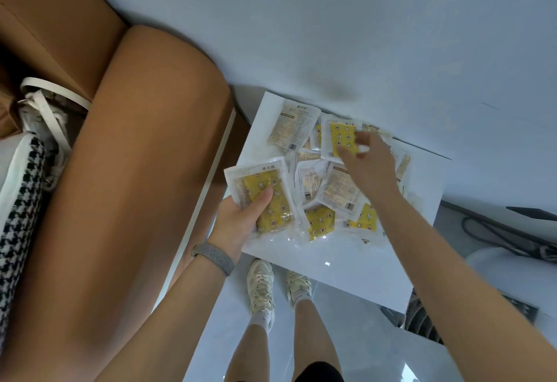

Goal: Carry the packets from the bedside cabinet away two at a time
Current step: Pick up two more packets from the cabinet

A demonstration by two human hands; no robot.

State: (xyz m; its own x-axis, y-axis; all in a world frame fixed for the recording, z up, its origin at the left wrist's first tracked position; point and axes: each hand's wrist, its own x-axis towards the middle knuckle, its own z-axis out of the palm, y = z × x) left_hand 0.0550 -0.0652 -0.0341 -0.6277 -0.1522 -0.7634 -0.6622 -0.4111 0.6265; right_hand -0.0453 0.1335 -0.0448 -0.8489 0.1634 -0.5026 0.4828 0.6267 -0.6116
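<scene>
My left hand (241,218) gripping one packet (265,197) — right hand (369,161) loose-fingered over the pile (328,188) on the cabinet (337,267).

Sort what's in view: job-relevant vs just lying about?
Job:
- packet gripped in left hand
- right hand, reaching over the packet pile
- bedside cabinet top

Lying about:
- tan headboard
- houndstooth bag
- white strap
- dark cable
</scene>
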